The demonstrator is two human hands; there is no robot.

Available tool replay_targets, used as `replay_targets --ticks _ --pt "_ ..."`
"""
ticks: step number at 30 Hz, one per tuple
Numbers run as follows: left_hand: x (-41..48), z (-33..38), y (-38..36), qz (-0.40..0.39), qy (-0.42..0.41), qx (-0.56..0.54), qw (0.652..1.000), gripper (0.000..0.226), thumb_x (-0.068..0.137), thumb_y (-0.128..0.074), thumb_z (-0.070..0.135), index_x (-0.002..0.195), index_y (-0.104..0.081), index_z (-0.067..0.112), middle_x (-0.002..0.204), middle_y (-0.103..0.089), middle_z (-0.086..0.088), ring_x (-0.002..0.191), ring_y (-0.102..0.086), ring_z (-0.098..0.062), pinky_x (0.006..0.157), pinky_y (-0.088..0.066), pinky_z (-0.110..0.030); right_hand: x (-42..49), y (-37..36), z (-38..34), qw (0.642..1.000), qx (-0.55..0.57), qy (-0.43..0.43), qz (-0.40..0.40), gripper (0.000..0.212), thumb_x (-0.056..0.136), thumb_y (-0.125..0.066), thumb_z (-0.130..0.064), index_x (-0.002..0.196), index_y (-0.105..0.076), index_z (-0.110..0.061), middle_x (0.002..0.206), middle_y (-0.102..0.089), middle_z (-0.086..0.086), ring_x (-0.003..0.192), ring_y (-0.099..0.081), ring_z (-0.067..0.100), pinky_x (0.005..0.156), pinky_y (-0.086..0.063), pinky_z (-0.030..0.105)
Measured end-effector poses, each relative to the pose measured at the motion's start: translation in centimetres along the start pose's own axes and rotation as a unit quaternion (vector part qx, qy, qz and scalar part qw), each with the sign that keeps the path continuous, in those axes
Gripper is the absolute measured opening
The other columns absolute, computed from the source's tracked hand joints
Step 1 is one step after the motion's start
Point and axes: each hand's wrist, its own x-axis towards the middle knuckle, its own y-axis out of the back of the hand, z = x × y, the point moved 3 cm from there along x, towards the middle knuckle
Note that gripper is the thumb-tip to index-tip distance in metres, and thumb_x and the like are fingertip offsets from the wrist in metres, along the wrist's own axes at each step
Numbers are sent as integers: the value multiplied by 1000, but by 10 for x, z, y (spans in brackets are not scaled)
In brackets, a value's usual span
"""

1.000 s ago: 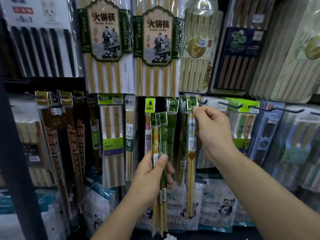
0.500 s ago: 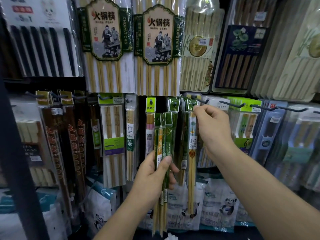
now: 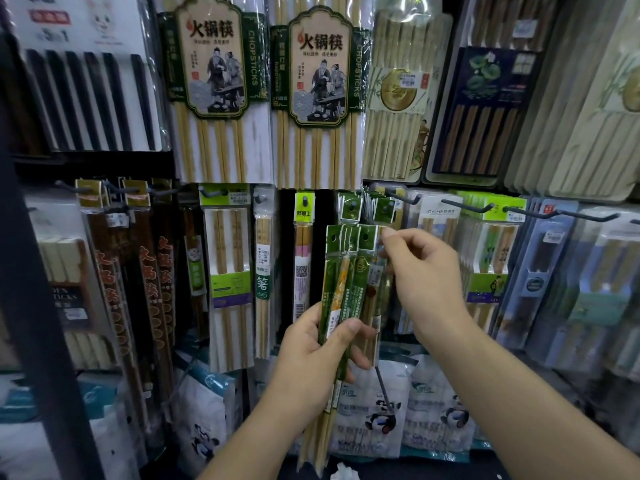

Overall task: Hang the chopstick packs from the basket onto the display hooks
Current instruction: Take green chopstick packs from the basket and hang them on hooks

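Observation:
My left hand point(image 3: 318, 344) grips a bundle of several slim green chopstick packs point(image 3: 341, 271), held upright in front of the display with the punched tops up. My right hand point(image 3: 424, 282) has curled fingers, and its thumb and forefinger pinch the top of the rightmost pack in the bundle. Just above, green packs of the same kind hang on two display hooks point(image 3: 351, 206), the right-hand group point(image 3: 384, 209) directly over my right fingertips. The basket is not in view.
Dark metal hooks point(image 3: 464, 206) jut out to the right, holding boxed chopstick sets. Large hotpot chopstick packs point(image 3: 318, 98) hang on the row above. Dark lacquered sets point(image 3: 138, 271) hang at left, and panda-printed bags point(image 3: 381, 410) sit below. A black post point(image 3: 34, 306) stands at the far left.
My right hand let go of the pack it was hanging on the hook and dropped down to the top of the bundle. My left hand lifted the bundle slightly.

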Motion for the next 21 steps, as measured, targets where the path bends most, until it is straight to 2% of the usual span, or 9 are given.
replay_targets --ticks 3,7,12,16,19,21 --pt "1 -1 -2 1 2 -16 1000 12 101 -60 14 112 -63 17 95 -78 -7 63 -70 -19 51 -56 -29 -17 -6 -11 998 8 18 -56 24 97 -66 -33 78 -74 -21 67 -62 4 62 -55 4 57 -48 13" --pt "1 -2 -3 4 -1 -19 1000 14 101 -61 14 114 -64 19 95 -78 -8 65 -71 -21 52 -56 -30 -23 -7 -14 997 37 12 -67 19 95 -69 -28 81 -74 -16 69 -61 -1 67 -56 9 63 -51 20" --pt "1 -3 -2 10 -4 -22 1000 12 101 -60 16 110 -66 22 95 -78 -10 66 -72 -22 53 -58 -31 -25 -8 -9 996 50 2 -79 10 94 -71 -21 85 -74 -19 71 -66 -5 66 -60 5 62 -52 17" --pt "1 -4 -3 10 5 -31 999 13 103 -57 18 112 -66 23 97 -79 -7 77 -77 -25 60 -63 -33 -20 -9 -8 998 19 6 -56 18 97 -66 -23 80 -73 -22 67 -64 -9 64 -57 3 59 -49 17" --pt "2 -6 1 37 -5 -15 999 14 104 -56 23 111 -68 23 98 -80 6 89 -76 -12 68 -59 -20 -5 -4 -12 999 43 -14 -16 22 99 -63 -27 80 -74 -23 65 -55 -3 62 -49 11 56 -43 24" --pt "3 -6 4 45 -1 -28 999 15 104 -54 24 112 -65 19 96 -80 3 87 -76 -11 68 -58 -20 7 0 -14 998 53 -28 11 24 100 -63 -27 81 -73 -16 65 -47 2 62 -42 17 54 -38 27"
